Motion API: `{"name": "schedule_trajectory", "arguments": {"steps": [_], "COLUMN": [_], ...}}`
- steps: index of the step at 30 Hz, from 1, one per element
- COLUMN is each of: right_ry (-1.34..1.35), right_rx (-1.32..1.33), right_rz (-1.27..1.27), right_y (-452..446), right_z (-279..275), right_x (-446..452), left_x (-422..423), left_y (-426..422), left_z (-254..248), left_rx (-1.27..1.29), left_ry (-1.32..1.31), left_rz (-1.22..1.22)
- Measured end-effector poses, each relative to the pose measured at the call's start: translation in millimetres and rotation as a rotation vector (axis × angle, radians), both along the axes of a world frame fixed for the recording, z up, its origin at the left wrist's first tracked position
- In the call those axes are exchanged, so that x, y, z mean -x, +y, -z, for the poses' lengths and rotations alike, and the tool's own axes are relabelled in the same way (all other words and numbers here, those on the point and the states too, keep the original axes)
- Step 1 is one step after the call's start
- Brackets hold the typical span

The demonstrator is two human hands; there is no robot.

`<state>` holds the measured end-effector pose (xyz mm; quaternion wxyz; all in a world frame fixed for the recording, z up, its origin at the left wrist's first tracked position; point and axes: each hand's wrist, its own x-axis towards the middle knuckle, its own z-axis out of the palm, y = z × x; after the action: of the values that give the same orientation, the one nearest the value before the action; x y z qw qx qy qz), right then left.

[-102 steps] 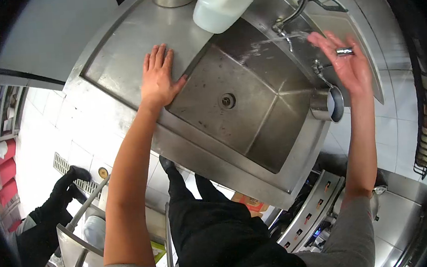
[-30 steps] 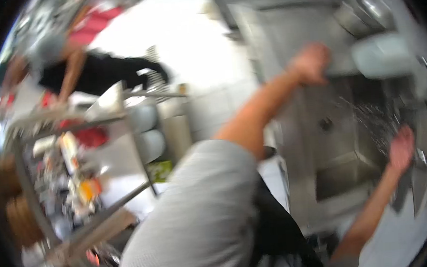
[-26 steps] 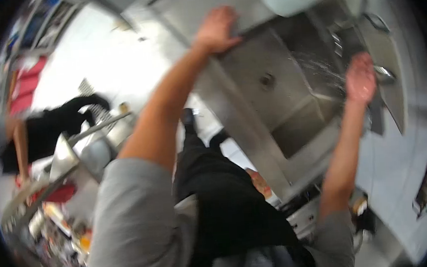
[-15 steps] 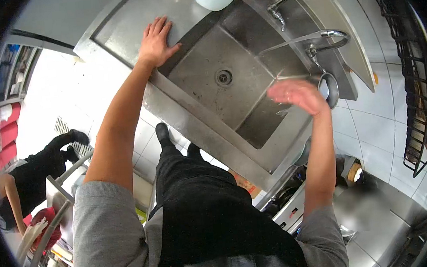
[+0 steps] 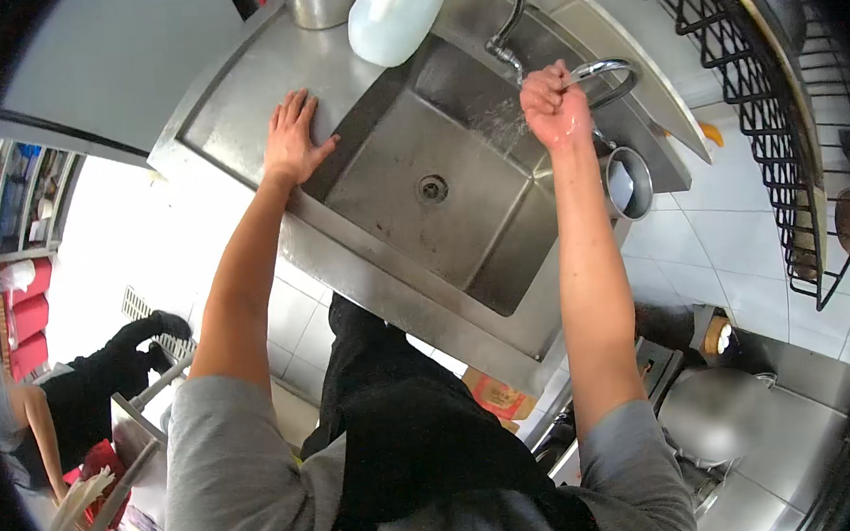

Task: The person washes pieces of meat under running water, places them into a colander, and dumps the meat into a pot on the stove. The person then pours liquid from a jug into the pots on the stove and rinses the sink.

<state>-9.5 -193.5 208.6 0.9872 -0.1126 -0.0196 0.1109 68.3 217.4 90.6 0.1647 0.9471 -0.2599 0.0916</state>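
My left hand [image 5: 293,141] lies flat on the steel drainboard [image 5: 233,111], fingers spread, beside the rim of the sink [image 5: 392,230]. Over at the curved tap [image 5: 619,68], my right hand [image 5: 557,110] is under the water with its palm turned up. Its fingers are curled in and I see nothing held in them. Water splashes off it into the sink, and the wrist glistens wet. A drain [image 5: 432,189] shows in the basin floor. Close to my right forearm stands a metal container [image 5: 630,184] with something pale inside.
A translucent jug [image 5: 396,18] and a metal pot [image 5: 322,2] stand behind the drainboard. A second tap [image 5: 505,44] is at the back. Black wire racks [image 5: 787,167] hang at right. Another person [image 5: 86,392] bends low at far left.
My right hand has moved up and away to the tap, turned palm up and curled its fingers. My left hand stays spread on the drainboard. The view has shifted, showing more of the jug.
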Motion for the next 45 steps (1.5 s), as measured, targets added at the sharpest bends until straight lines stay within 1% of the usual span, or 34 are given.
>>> {"name": "schedule_trajectory", "arguments": {"steps": [1,2,5,6,9,12,15,18,21,23,24,25,27,29,31,32,33,34,35,36,37,38,39,40,41,42,43,44,45], "right_ry": [-0.069,-0.06,0.421,0.275,0.073,0.253,0.469,0.434,0.306,0.34,0.362,0.318,0.241,0.243,0.265,0.484,0.538,0.534,0.478,0.653,0.828,0.823,0.838,0.857,0.872,0.858,0.81,0.81,0.791], "right_rx": [-0.038,-0.067,0.177,0.045,0.268,0.328,0.577,0.553,0.53,0.645,0.7,0.71,0.744,1.185,2.048,2.257,2.296,2.563,2.678,2.523,2.347,2.39,2.434,2.483,2.459,2.443,2.434,2.447,2.466], "right_rz": [-0.086,-0.088,0.357,0.247,0.465,0.573,0.434,0.411,0.527,0.6,0.634,0.646,0.659,0.597,0.412,0.394,0.149,0.193,0.007,-0.003,0.004,0.087,0.166,0.238,0.389,0.534,0.676,0.705,0.73], "right_y": [-3,-1,1,-23,-36,-32,-6,11,20,22,24,33,55,71,100,133,141,155,163,180,199,208,216,225,235,240,243,245,246], "right_z": [-1,-6,-37,-27,-40,-38,-30,-11,-1,-11,-15,-22,-41,-7,24,27,53,117,147,124,96,106,119,128,128,126,123,118,111], "right_x": [-1,1,11,19,42,61,73,66,49,40,35,35,46,63,99,127,147,178,200,220,237,253,272,292,303,304,304,304,303], "left_x": [-1,-1,0,0,2,2,2,0,-4,-3,-7,-8,6,8,2,0,-3,-8,-10,-8,2,3,8,18,-3,-6,1,18,30], "left_y": [0,0,0,-1,0,0,5,4,1,-17,-30,-51,-102,-155,-209,-233,-254,-277,-300,-317,-332,-353,-368,-386,-424,-453,-473,-474,-466], "left_z": [0,0,1,1,-11,-7,-7,-6,13,34,36,25,-13,-57,-70,-75,-71,-63,-61,-62,-79,-62,-62,-67,-11,7,11,-6,-36], "left_rx": [0.007,0.013,0.029,0.028,0.02,0.035,0.032,-0.01,0.093,0.241,0.312,0.475,0.771,0.957,1.003,1.022,1.026,1.018,0.997,0.953,0.903,0.948,0.84,0.688,0.568,0.527,0.494,0.414,0.345], "left_ry": [0.003,0.006,0.023,0.037,0.067,0.048,0.027,0.003,-0.043,-0.003,0.022,0.232,0.696,1.189,1.354,1.439,1.526,1.617,1.712,1.726,1.778,1.826,1.781,1.691,1.647,1.746,1.83,1.867,1.895], "left_rz": [0.0,0.002,0.011,0.008,0.014,0.036,0.058,0.07,0.09,0.108,0.115,0.214,0.393,0.4,0.397,0.399,0.449,0.501,0.559,0.481,0.364,0.479,0.52,0.418,0.655,0.65,0.626,0.632,0.629]}}
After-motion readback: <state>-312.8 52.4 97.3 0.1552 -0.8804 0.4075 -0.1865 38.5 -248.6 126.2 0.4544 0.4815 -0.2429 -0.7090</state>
